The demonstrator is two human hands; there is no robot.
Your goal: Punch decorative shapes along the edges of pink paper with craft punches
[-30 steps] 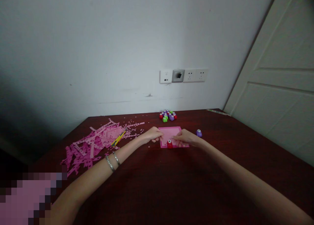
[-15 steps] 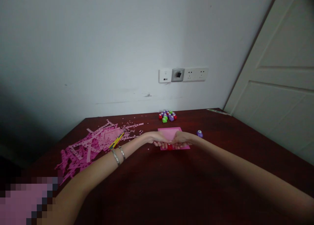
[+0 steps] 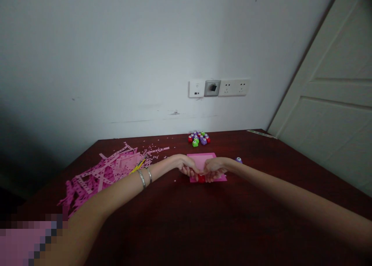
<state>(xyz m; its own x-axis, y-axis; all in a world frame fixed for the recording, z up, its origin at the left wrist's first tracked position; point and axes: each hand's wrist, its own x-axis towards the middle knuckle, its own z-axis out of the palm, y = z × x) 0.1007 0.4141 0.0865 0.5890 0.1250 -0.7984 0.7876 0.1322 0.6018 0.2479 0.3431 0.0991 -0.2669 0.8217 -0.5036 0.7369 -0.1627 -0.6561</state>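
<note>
A pink paper sheet point(image 3: 203, 160) lies flat on the dark red table point(image 3: 209, 227). A small red paper punch point(image 3: 201, 179) sits at its near edge. My left hand point(image 3: 186, 165) and my right hand point(image 3: 213, 169) meet over that punch, fingers curled down and pressed together on it and on the sheet's near edge. Two silver bangles ring my left wrist point(image 3: 145, 177). The punch is mostly hidden under my fingers.
A pile of pink paper strips and punched bits point(image 3: 107, 171) covers the table's left side, with a yellow-handled tool point(image 3: 138, 165) on it. A cluster of small coloured punches point(image 3: 198, 138) stands near the wall. One purple punch point(image 3: 238, 160) sits behind my right wrist. A door is at right.
My hands have come together from either side of the sheet and now close over the red punch. The view has shifted slightly.
</note>
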